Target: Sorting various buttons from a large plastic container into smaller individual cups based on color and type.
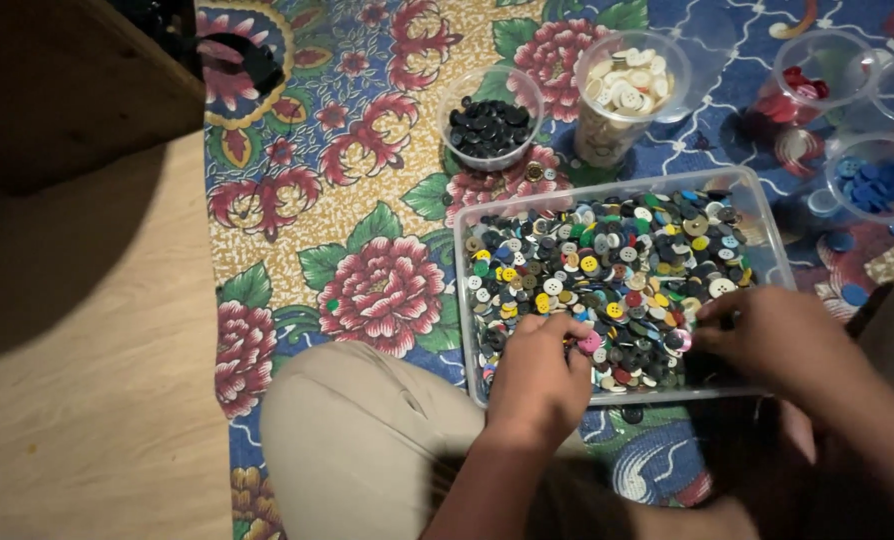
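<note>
Clear plastic tray (pixel 772 235) of mixed buttons (pixel 617 270) on flowered cloth (pixel 367 200); left hand (pixel 537 375) and right hand (pixel 767 335) both down among them, fingertips pinched narrow, holding what cannot be told

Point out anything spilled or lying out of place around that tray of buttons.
A few loose buttons lie outside their containers: blue ones on the floral cloth below the cup of blue buttons, and a dark one just outside the clear tray near its front edge. Nothing else stands out.
</note>
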